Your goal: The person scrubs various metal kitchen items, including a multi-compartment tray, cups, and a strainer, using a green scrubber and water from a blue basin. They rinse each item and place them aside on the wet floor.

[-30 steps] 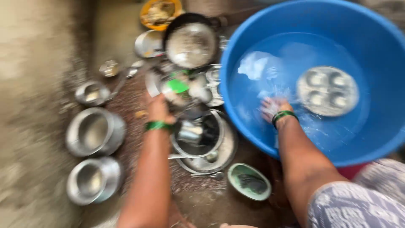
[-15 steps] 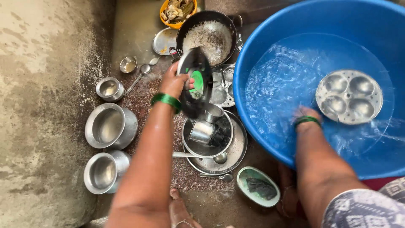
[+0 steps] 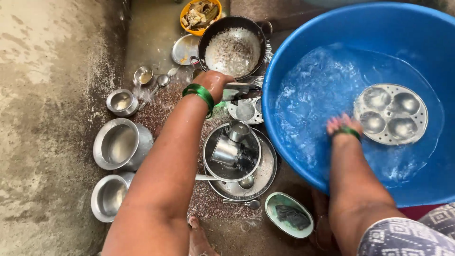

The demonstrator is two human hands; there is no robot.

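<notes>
My left hand [image 3: 214, 84], with green bangles on the wrist, grips a dark flat pan [image 3: 242, 91] that shows edge-on above the pile of dirty steel dishes. My right hand [image 3: 342, 125], also wearing a green bangle, is dipped into churning water in the big blue tub [image 3: 289, 156]. Its fingers are partly under the splashing surface, so I cannot tell whether they hold anything. A round steel mould plate with four hollows [image 3: 391, 114] lies in the water just right of that hand.
A black wok with white residue [image 3: 232, 50] and an orange bowl of scraps [image 3: 201, 14] sit at the back. Steel pots [image 3: 121, 144] [image 3: 111, 196] and a small bowl [image 3: 121, 102] stand left. A steel plate holding cups [image 3: 232, 154], a small dish [image 3: 290, 215] and my foot [image 3: 199, 237] are near.
My left hand lifted the dark pan from the pile, then swung it right toward the tub and turned it edge-on. My right hand stays in the water, which is more stirred up.
</notes>
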